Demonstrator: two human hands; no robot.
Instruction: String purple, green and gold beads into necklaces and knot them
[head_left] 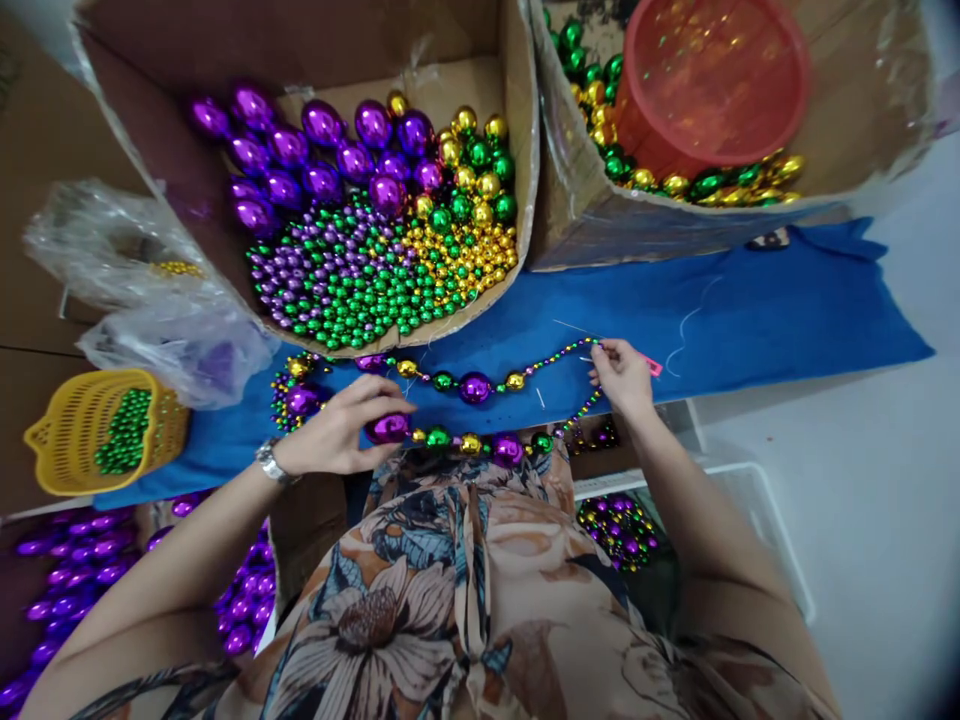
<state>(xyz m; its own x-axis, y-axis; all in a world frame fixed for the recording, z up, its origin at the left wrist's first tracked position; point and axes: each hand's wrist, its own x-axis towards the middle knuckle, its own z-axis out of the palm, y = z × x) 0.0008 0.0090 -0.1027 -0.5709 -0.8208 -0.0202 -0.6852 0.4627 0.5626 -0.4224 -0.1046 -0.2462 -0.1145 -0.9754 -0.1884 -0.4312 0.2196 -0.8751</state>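
A bead necklace (475, 387) in purple, green and gold lies in a loop on the blue cloth, with small beads toward its right end and larger ones to the left. My left hand (352, 425) curls its thumb and fingers around a large purple bead (388, 428) on the near strand. At the right end of the loop, my right hand (624, 376) pinches the small-bead strand. A pink object (652, 366) pokes out behind that hand; its kind is hidden. Thin pale thread (574, 327) shows just left of the right fingers.
A cardboard box (517, 120) of sorted loose beads stands ahead. Beside it, another box (592, 225) holds beads and a red tub (716, 90). At left are a yellow basket (64, 430) with green beads and clear plastic bags (180, 340). A pale tray (765, 520) sits lower right.
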